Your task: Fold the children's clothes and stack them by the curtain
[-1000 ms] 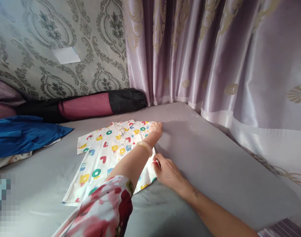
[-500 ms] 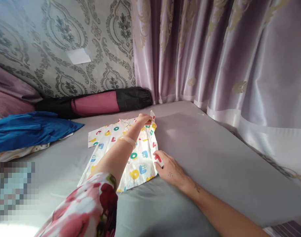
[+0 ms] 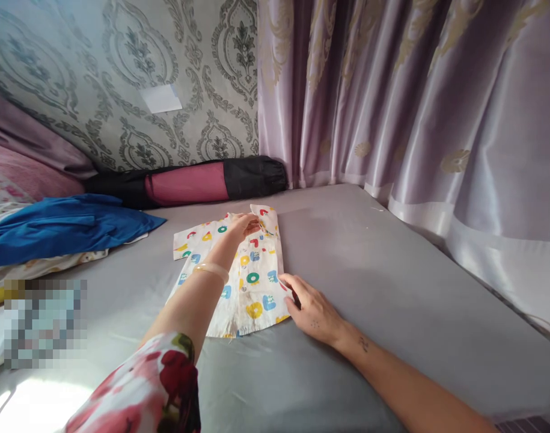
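Note:
A white short-sleeved button-up shirt (image 3: 229, 307) with colourful letter prints lies front up on the grey bed sheet. My left hand (image 3: 246, 225) reaches across it, fingers curled on the cloth near the collar and the shoulder on the right. Beside those fingers, the right sleeve area lies folded in over the shirt. At the lower right side edge, my right hand (image 3: 311, 308) has the shirt's border between thumb and forefinger. Part of the shirt's left side is covered by my left forearm.
Blue clothing (image 3: 71, 225) lies piled over other garments at the left. A long black and pink bag (image 3: 189, 183) rests along the patterned wall. Purple curtains (image 3: 347, 108) hang at the back and right. A blurred patch (image 3: 47, 325) sits at the lower left.
My left hand has moved left toward the collar, and the right sleeve and side now lie folded inward. My right hand stays at the side edge. The view has shifted slightly.

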A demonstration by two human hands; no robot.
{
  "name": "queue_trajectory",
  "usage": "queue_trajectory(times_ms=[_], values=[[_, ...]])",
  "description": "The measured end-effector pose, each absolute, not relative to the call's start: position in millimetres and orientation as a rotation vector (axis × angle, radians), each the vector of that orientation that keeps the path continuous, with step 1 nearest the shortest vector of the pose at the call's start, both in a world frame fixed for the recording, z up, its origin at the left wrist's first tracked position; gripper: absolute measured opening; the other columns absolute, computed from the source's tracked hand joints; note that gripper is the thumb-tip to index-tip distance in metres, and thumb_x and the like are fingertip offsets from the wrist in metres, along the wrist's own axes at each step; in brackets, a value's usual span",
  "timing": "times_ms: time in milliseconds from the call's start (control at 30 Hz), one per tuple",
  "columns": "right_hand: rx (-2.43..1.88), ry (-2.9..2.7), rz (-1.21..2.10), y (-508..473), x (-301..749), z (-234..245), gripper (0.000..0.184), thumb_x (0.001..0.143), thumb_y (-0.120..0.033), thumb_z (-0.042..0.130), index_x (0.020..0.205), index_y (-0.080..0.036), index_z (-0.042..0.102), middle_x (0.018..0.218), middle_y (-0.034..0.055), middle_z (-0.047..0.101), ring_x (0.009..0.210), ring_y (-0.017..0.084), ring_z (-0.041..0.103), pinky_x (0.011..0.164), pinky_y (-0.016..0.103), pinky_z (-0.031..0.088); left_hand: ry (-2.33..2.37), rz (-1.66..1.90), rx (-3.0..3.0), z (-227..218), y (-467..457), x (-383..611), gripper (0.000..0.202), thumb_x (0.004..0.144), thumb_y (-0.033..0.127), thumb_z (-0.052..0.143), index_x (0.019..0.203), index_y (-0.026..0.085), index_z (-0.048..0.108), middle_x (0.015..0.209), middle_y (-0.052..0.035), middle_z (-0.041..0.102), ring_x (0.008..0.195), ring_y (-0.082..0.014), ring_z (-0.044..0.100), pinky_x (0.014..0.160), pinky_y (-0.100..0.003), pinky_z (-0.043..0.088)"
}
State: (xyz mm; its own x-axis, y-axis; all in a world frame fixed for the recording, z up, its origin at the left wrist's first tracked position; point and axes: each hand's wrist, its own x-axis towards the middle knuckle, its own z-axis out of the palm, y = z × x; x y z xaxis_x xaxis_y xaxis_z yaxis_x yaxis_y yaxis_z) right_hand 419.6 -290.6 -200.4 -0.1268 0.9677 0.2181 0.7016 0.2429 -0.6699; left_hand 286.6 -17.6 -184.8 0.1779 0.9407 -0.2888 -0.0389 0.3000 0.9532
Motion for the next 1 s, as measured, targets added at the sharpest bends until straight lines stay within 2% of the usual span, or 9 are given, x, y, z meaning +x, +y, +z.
queue_trajectory(times_ms=[167, 300, 433, 533, 600, 700, 800, 900, 1000], values=[[-1.451, -1.985, 0.531, -291.3, 418.1, -202.7, 0.043, 0.088, -0.01, 0.042, 0.128, -0.025, 0.049, 0.107, 0.0043, 0.064, 0.098, 0.017, 0.06, 0.087, 0.03, 0.048, 1.231, 0.906, 0.965, -202.0, -21.9, 264.2, 0.003, 0.074, 0.016, 0.06, 0.073, 0.015, 0.057, 0.056, -0.0017, 0.059, 0.054, -0.0122, 0.062, 0.06, -0.023, 0.056], [-1.42, -2.06, 0.552, -292.1, 417.0, -201.9, 0.043, 0.088, -0.009, 0.045, 0.127, -0.026, 0.051, 0.102, 0.0035, 0.065, 0.097, 0.018, 0.058, 0.087, 0.031, 0.047, 1.253, 0.929, 0.975, -212.6, -25.4, 253.2, 0.005, 0.077, 0.019, 0.059, 0.076, 0.015, 0.059, 0.062, -0.0048, 0.062, 0.059, -0.0145, 0.064, 0.063, -0.025, 0.056], [-1.337, -2.147, 0.595, -293.8, 416.7, -198.4, 0.036, 0.089, -0.019, 0.053, 0.125, -0.024, 0.055, 0.106, 0.0044, 0.068, 0.102, 0.019, 0.058, 0.093, 0.033, 0.045, 1.299, 0.974, 1.002, -216.2, -26.3, 250.4, 0.025, 0.078, 0.026, 0.063, 0.098, 0.014, 0.058, 0.065, -0.0017, 0.059, 0.061, -0.0145, 0.064, 0.065, -0.027, 0.055], [-1.276, -2.146, 0.618, -293.3, 418.1, -197.8, 0.03, 0.092, -0.025, 0.053, 0.121, -0.023, 0.059, 0.106, 0.0044, 0.069, 0.1, 0.018, 0.06, 0.094, 0.033, 0.044, 1.294, 1.003, 1.157, -217.4, -27.9, 250.2, 0.049, 0.074, 0.02, 0.066, 0.12, 0.017, 0.051, 0.071, 0.001, 0.06, 0.063, -0.0126, 0.063, 0.069, -0.027, 0.055], [-1.279, -2.107, 0.59, -291.4, 419.8, -199.3, 0.029, 0.095, -0.027, 0.048, 0.121, -0.024, 0.06, 0.111, 0.0053, 0.069, 0.103, 0.018, 0.061, 0.096, 0.034, 0.044, 1.321, 0.974, 1.472, -218.0, -30.2, 249.9, 0.049, 0.074, 0.017, 0.062, 0.122, 0.018, 0.054, 0.079, -0.0009, 0.062, 0.07, -0.0136, 0.064, 0.074, -0.029, 0.054], [-1.369, -2.089, 0.465, -287.7, 422.7, -203.2, 0.036, 0.098, -0.027, 0.04, 0.131, -0.024, 0.055, 0.132, 0.0083, 0.06, 0.125, 0.02, 0.051, 0.107, 0.041, 0.037, 1.405, 0.91, 1.917, -218.3, -35.7, 247.6, 0.037, 0.075, 0.015, 0.057, 0.111, 0.017, 0.064, 0.107, -0.0098, 0.062, 0.099, -0.0223, 0.063, 0.093, -0.037, 0.049], [-1.506, -2.187, 0.408, -284.7, 424.1, -204.8, 0.047, 0.101, -0.03, 0.032, 0.147, -0.021, 0.038, 0.151, 0.009, 0.04, 0.143, 0.022, 0.029, 0.117, 0.048, 0.022, 1.574, 0.822, 2.177, -217.3, -44.6, 240.3, 0.041, 0.079, 0.021, 0.058, 0.119, 0.018, 0.063, 0.137, -0.0155, 0.047, 0.127, -0.0319, 0.046, 0.107, -0.045, 0.036], [-1.569, -2.329, 0.412, -279.1, 422.8, -202.7, 0.054, 0.102, -0.037, 0.026, 0.153, -0.017, 0.026, 0.158, 0.0092, 0.026, 0.147, 0.022, 0.016, 0.12, 0.05, 0.01, 1.644, 0.537, 2.396, -214.3, -57.3, 224.1, 0.049, 0.085, 0.032, 0.055, 0.133, 0.02, 0.053, 0.147, -0.0168, 0.038, 0.133, -0.0348, 0.04, 0.108, -0.048, 0.033], [-1.591, -2.404, 0.399, -265.0, 419.4, -202.1, 0.058, 0.102, -0.042, 0.024, 0.153, -0.015, 0.024, 0.159, 0.0101, 0.021, 0.147, 0.023, 0.014, 0.121, 0.05, 0.009, 1.652, 0.304, 2.454, -210.7, -73.4, 199.0, 0.054, 0.088, 0.038, 0.049, 0.139, 0.02, 0.045, 0.15, -0.017, 0.036, 0.138, -0.0346, 0.034, 0.109, -0.048, 0.031]])
